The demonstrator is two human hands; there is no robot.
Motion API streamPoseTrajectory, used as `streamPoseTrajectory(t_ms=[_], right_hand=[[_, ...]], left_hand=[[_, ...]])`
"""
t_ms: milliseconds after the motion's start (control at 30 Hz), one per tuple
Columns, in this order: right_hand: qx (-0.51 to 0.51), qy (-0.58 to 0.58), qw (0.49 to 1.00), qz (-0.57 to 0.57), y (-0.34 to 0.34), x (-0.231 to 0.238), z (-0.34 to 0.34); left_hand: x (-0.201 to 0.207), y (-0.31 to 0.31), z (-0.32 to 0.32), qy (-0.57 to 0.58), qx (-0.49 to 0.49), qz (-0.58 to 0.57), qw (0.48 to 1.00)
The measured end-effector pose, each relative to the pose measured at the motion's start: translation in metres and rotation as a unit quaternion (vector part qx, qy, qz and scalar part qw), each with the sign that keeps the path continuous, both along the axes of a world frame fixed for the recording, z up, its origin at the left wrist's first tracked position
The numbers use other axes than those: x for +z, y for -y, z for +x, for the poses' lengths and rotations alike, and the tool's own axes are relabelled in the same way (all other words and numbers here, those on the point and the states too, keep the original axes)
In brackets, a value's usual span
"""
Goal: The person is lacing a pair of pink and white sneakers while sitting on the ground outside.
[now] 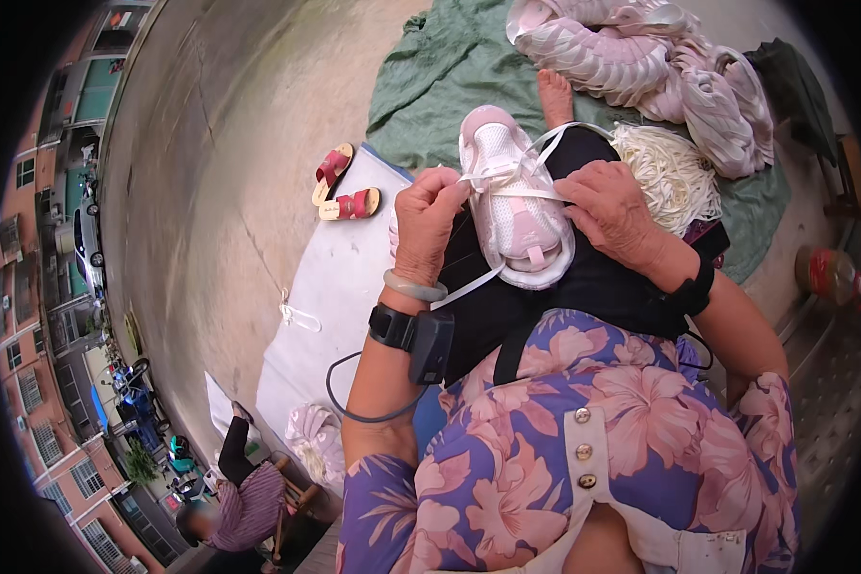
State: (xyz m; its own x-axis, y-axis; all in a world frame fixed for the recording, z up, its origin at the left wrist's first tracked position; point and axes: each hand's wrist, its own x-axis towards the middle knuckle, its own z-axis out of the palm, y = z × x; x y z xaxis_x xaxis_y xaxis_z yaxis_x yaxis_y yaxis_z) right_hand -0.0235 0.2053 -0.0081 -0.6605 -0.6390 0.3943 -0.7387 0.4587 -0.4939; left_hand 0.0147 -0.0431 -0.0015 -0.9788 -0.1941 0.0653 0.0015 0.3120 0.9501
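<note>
A pink and white shoe upper (528,237) lies across my lap, its toe pointing away from me. White lace (528,192) runs over its middle, and a loose end trails down at the lower left. My left hand (429,212) is at the upper's left side, thumb and forefinger pinched on the lace. On the other side my right hand (610,209) pinches the lace too, fingers curled, and a strand loops up above it. Right of my right hand sits a heap of white laces (668,174).
Strung pink and white uppers (631,62) pile on a green cloth (430,91). Red sandals (346,187) stand by a pale sheet (316,258). More uppers (316,435) lie lower left, near a seated person (249,502). A plastic bottle (827,273) stands far right.
</note>
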Motion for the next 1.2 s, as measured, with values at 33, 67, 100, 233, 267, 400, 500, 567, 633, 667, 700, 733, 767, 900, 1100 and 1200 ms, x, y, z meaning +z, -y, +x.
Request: streamPoseTrajectory(t_ms=[33, 67, 100, 233, 267, 400, 500, 567, 633, 667, 700, 733, 767, 900, 1100, 1200], right_hand=[[0.001, -0.002, 1.0, 0.004, 0.005, 0.0, 0.0], [0.004, -0.008, 1.0, 0.001, 0.007, 0.002, 0.0], [0.01, 0.005, 1.0, 0.018, 0.009, 0.002, 0.0], [0.015, 0.05, 0.999, 0.01, 0.011, 0.004, -0.002], [0.014, 0.051, 0.999, 0.011, 0.011, 0.004, -0.002], [-0.009, 0.189, 0.979, -0.074, 0.006, 0.006, -0.003], [-0.031, 0.296, 0.95, -0.099, -0.016, 0.01, -0.006], [-0.069, 0.337, 0.934, -0.097, -0.042, 0.013, -0.008], [-0.091, 0.357, 0.924, -0.099, -0.067, 0.013, -0.009], [-0.113, 0.352, 0.924, -0.095, -0.077, 0.011, -0.008], [-0.165, 0.368, 0.912, -0.07, -0.084, 0.01, -0.007], [-0.134, 0.348, 0.924, -0.089, -0.087, 0.008, -0.004], [-0.117, 0.37, 0.92, -0.063, -0.087, 0.007, -0.001], [-0.086, 0.424, 0.901, -0.036, -0.056, 0.01, 0.002], [-0.023, 0.071, 0.995, -0.064, 0.026, 0.0, -0.006], [-0.03, 0.123, 0.992, 0.023, 0.036, -0.008, -0.004]], left_hand=[[0.004, 0.002, 0.001, 0.117, -0.038, 0.225, 0.966], [0.007, 0.004, 0.0, 0.116, -0.035, 0.225, 0.967], [0.01, 0.006, 0.0, 0.159, -0.052, 0.242, 0.956], [0.009, 0.007, -0.004, 0.211, -0.044, 0.245, 0.945], [0.008, 0.008, -0.006, 0.206, -0.045, 0.246, 0.946], [0.006, 0.008, -0.012, 0.206, -0.002, 0.304, 0.93], [0.003, 0.006, -0.013, 0.228, 0.012, 0.28, 0.933], [-0.004, -0.002, -0.012, 0.185, -0.018, 0.153, 0.971], [-0.012, -0.008, -0.011, 0.166, -0.009, 0.109, 0.98], [-0.016, -0.01, -0.01, 0.133, -0.011, 0.067, 0.989], [-0.018, -0.011, -0.011, 0.13, -0.003, 0.065, 0.989], [-0.018, -0.012, -0.01, 0.13, -0.003, 0.065, 0.989], [-0.018, -0.014, -0.007, 0.112, 0.014, -0.001, 0.994], [-0.008, -0.035, -0.002, -0.104, 0.015, -0.258, 0.96], [-0.002, -0.06, -0.007, -0.115, -0.032, -0.353, 0.928], [-0.01, -0.062, -0.007, -0.11, -0.02, -0.359, 0.926]])
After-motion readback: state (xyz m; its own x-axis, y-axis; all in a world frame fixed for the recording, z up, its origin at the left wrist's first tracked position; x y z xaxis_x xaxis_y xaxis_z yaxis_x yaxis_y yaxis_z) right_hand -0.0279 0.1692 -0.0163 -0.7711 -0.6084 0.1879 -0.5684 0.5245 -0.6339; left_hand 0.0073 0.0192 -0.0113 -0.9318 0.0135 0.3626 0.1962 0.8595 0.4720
